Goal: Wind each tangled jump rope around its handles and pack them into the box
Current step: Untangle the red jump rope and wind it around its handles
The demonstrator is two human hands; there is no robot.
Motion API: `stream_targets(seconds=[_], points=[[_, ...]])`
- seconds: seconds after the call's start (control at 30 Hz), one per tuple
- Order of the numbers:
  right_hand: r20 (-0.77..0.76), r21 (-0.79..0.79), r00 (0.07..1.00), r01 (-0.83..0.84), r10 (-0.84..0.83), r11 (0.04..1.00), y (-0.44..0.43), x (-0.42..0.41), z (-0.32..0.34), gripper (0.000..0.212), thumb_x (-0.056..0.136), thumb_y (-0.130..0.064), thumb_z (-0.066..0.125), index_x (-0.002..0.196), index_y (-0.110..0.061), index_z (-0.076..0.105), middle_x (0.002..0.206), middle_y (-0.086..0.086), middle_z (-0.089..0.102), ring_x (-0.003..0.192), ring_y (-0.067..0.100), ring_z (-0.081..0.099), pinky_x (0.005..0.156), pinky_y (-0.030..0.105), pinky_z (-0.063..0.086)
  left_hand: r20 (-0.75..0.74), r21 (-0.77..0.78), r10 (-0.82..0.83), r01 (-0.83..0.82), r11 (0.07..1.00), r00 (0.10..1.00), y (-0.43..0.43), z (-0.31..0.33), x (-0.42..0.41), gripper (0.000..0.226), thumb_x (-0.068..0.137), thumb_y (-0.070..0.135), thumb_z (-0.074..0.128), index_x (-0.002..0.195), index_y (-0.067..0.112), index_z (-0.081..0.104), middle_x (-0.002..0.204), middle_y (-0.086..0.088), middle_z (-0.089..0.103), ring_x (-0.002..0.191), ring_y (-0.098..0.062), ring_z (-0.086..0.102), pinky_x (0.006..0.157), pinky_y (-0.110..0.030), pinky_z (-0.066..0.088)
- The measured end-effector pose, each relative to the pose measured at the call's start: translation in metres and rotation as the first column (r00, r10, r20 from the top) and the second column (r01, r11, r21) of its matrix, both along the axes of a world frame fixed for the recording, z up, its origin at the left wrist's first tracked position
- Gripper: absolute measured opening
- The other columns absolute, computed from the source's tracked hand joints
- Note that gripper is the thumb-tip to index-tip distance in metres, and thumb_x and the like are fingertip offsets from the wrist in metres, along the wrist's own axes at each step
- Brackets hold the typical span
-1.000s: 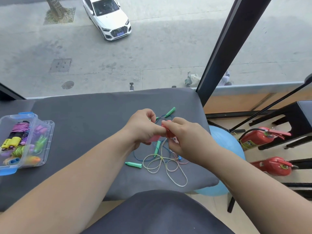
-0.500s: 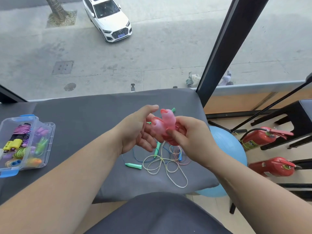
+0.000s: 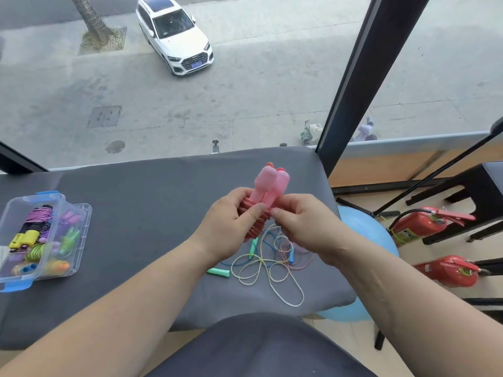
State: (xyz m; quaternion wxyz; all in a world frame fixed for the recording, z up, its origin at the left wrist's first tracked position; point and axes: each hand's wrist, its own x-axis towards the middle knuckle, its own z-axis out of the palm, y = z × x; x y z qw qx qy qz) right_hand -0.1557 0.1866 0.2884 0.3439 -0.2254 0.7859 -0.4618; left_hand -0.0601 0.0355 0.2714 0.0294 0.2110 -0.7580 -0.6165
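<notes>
both hands (image 3: 231,221) (image 3: 304,227) pinch wound pink plastic-handled jump rope (image 3: 268,193); several bundles in clear plastic box (image 3: 79,240) far left; thin multicoloured ropes (image 3: 272,265) remain tangled.

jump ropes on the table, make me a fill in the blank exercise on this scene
The left hand and right hand hold a wound rope with ____ handles.
The clear box stands on the person's ____ side.
Loose cords lie tangled on the ____ cloth.
Outside stands a ____ car.
Missing words: pink, left, grey, white.
</notes>
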Motion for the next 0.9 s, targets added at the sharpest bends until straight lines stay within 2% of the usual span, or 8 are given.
stream_targets(seconds=[0.1, 0.2, 0.37, 0.5, 0.57, 0.67, 0.8, 0.9], points=[[-0.373, 0.362, 0.869, -0.186, 0.325, 0.913, 0.003, -0.004, -0.004, 0.019, 0.096, -0.016, 0.05, 0.094, -0.01, 0.067, 0.074, 0.001, 0.053, 0.068, 0.02, 0.05, 0.063, 0.034, 0.041, 0.081, -0.177, -0.038, 0.051, 0.983, 0.996, -0.001, -0.004, -0.001, 0.01, 0.096, 0.035, 0.066, 0.103, 0.027, 0.067, 0.08, 0.005, 0.073, 0.068, -0.016, 0.067, 0.061, -0.031, 0.052], [-0.515, 0.632, 0.655, -0.145, 0.553, 0.761, 0.003, 0.001, 0.001, 0.012, 0.094, -0.016, 0.052, 0.094, -0.017, 0.064, 0.072, 0.001, 0.046, 0.072, 0.028, 0.053, 0.06, 0.032, 0.038, 0.225, -0.387, -0.14, 0.22, 0.896, 0.964, 0.001, -0.008, -0.002, 0.011, 0.096, 0.039, 0.063, 0.102, 0.03, 0.066, 0.086, 0.006, 0.073, 0.078, -0.017, 0.068, 0.073, -0.036, 0.056], [-0.564, 0.582, 0.554, -0.26, 0.612, 0.771, 0.005, 0.003, 0.036, 0.031, 0.096, -0.019, 0.053, 0.066, -0.02, 0.044, 0.06, -0.002, 0.037, 0.067, 0.03, 0.044, 0.059, 0.033, 0.032, 0.523, -0.642, -0.18, 0.524, 0.56, 0.833, -0.006, -0.02, 0.008, 0.021, 0.096, 0.04, 0.056, 0.11, 0.026, 0.061, 0.097, 0.0, 0.06, 0.093, -0.026, 0.061, 0.079, -0.037, 0.051], [-0.621, 0.292, 0.69, -0.236, 0.372, 0.927, 0.004, -0.018, 0.043, 0.023, 0.095, -0.023, 0.057, 0.075, -0.013, 0.063, 0.059, -0.008, 0.048, 0.061, 0.017, 0.047, 0.058, 0.031, 0.033, 0.526, -0.564, -0.234, 0.541, 0.623, 0.818, -0.002, -0.03, 0.025, 0.015, 0.094, 0.037, 0.056, 0.101, 0.024, 0.061, 0.089, 0.003, 0.063, 0.085, -0.022, 0.06, 0.07, -0.033, 0.047], [-0.609, 0.229, 0.731, -0.209, 0.307, 0.951, 0.004, -0.023, 0.037, 0.017, 0.094, -0.024, 0.06, 0.08, -0.017, 0.068, 0.06, -0.014, 0.051, 0.06, 0.006, 0.05, 0.058, 0.025, 0.035, 0.465, -0.467, -0.184, 0.417, 0.78, 0.866, -0.002, -0.031, 0.028, 0.012, 0.092, 0.033, 0.06, 0.089, 0.021, 0.062, 0.077, 0.006, 0.063, 0.072, -0.017, 0.058, 0.061, -0.031, 0.044], [-0.63, 0.142, 0.76, -0.089, 0.159, 0.986, 0.006, -0.018, 0.015, 0.01, 0.091, -0.024, 0.06, 0.087, -0.021, 0.069, 0.071, -0.012, 0.061, 0.068, 0.008, 0.055, 0.066, 0.029, 0.045, 0.331, -0.092, -0.107, 0.145, 0.985, 0.937, -0.009, -0.022, 0.026, 0.009, 0.096, 0.022, 0.063, 0.091, 0.015, 0.067, 0.075, 0.001, 0.064, 0.065, -0.017, 0.058, 0.054, -0.026, 0.045], [-0.342, -0.025, 0.92, 0.197, -0.193, 0.98, 0.01, -0.017, -0.016, 0.028, 0.087, -0.017, 0.052, 0.111, -0.023, 0.064, 0.102, -0.006, 0.068, 0.092, 0.011, 0.06, 0.09, 0.034, 0.049, 0.166, 0.332, -0.008, -0.049, 0.942, 0.986, -0.017, -0.001, 0.025, 0.018, 0.103, 0.012, 0.051, 0.1, 0.002, 0.066, 0.085, -0.021, 0.065, 0.056, -0.025, 0.054, 0.044, -0.024, 0.039], [-0.003, -0.017, 1.0, 0.009, -0.009, 1.0, 0.011, -0.012, -0.02, 0.053, 0.082, -0.03, 0.047, 0.133, -0.023, 0.059, 0.134, -0.009, 0.059, 0.121, 0.004, 0.053, 0.112, 0.031, 0.039, 0.094, 0.481, 0.001, -0.046, 0.876, 0.996, -0.02, 0.007, 0.024, 0.026, 0.094, 0.021, 0.058, 0.098, -0.004, 0.066, 0.086, -0.027, 0.065, 0.051, -0.026, 0.05, 0.042, -0.028, 0.04]])
